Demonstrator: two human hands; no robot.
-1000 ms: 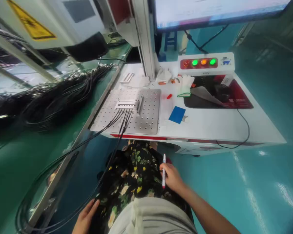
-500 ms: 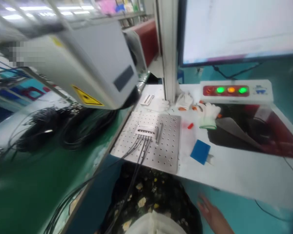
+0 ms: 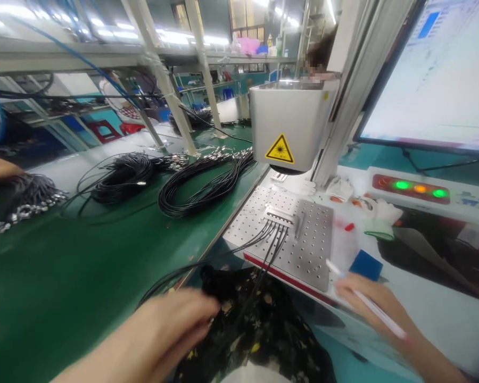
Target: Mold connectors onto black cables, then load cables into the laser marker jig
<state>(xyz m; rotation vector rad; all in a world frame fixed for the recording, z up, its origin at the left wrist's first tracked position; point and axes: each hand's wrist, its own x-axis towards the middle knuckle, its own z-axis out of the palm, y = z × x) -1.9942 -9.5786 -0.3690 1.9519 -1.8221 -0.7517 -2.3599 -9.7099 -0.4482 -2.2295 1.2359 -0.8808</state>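
Note:
My right hand [image 3: 363, 292] is closed around a slim white pen [image 3: 377, 314] with a reddish end, beside the right front corner of the perforated metal plate [image 3: 311, 255]. Blurred by motion, my left hand [image 3: 183, 314] hovers over the dark flowered clothing at my lap, near the black cables [image 3: 175, 276]; whether its fingers hold anything is unclear. On the plate sits a metal fixture [image 3: 279, 215] with several cable ends set in a row. Their cables run down over the plate's front edge toward my lap.
A white machine head [image 3: 291, 117] with a yellow warning triangle overhangs the plate's far end. Coiled black cables [image 3: 199, 191] lie on the green mat [image 3: 115, 276] at left. White gloves [image 3: 379, 215], a blue square [image 3: 365, 265] and a lit button panel [image 3: 427, 191] are at right. Another person's arm [image 3: 0, 166] shows far left.
The view has swung left. My right hand has come up from below the table edge and now shows a pen. My left hand has come into view over my lap.

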